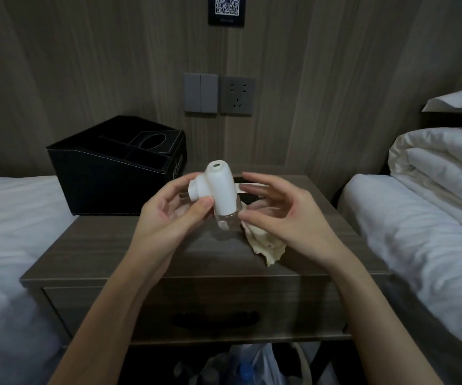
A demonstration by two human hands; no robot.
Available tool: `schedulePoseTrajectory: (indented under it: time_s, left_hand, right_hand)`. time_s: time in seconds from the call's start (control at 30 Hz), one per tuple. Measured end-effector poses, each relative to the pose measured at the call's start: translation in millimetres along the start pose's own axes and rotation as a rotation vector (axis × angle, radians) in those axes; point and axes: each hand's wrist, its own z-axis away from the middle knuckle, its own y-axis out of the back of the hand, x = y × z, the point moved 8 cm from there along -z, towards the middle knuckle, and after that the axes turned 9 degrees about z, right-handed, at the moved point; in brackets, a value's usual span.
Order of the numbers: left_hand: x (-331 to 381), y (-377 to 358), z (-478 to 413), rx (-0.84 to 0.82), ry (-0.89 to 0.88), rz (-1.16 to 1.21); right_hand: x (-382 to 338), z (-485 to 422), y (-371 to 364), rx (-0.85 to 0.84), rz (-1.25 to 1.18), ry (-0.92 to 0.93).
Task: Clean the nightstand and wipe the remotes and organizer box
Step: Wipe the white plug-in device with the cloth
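Observation:
Over the brown wooden nightstand [107,254], my left hand [174,215] holds a small white device with a clear bottle base [221,190], thumb and fingers pinching its side. My right hand [282,215] hovers just right of the device with fingers spread; whether it touches is unclear. A crumpled cream cloth [268,245] lies under my right hand on the nightstand. The black organizer box [113,176] stands at the back left of the top. A remote [247,194] lies behind my hands, mostly hidden.
White-sheeted beds flank the nightstand, left [7,218] and right [418,232], with folded duvets [441,162] on the right. Wall switches and a socket [218,93] sit above. A drawer handle [213,319] faces me; plastic bags [252,365] lie below.

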Motion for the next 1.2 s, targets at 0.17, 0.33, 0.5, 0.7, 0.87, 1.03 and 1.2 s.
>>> schedulePoseTrajectory:
  time_s: [0.17, 0.33, 0.5, 0.7, 0.87, 1.03, 1.2]
  left_hand:
    - [2.6, 8.7, -1.3, 0.065, -0.021, -0.062]
    - [4.1, 14.2, -0.8, 0.117, -0.023, -0.131]
    - [0.8, 16.2, -0.3, 0.148, 0.005, -0.069]
    - [-1.3, 14.3, 0.1, 0.086, 0.038, -0.009]
    - [-6.7, 1.4, 1.1, -0.017, 0.088, 0.011]
    - [-8.9, -4.9, 2.9, -0.067, 0.111, -0.004]
    - [-11.5, -7.3, 5.2, -0.044, 0.119, 0.046]
  right_hand:
    - [28.4, 0.7, 14.6, -0.038, 0.577, -0.149]
    - [47.6, 4.8, -11.4, -0.207, 0.783, -0.237]
    - [44.7, 0.3, -16.1, -0.148, 0.862, -0.227]
    - [19.4, -4.8, 7.5, 0.098, 0.484, -0.086]
    - [-12.5, -5.5, 2.9, 0.072, 0.000, 0.051]
    - [-14.8, -5.0, -6.8, 0.042, -0.017, 0.067]
    - [-22.6, -3.3, -8.9, 0.121, 0.000, 0.145]
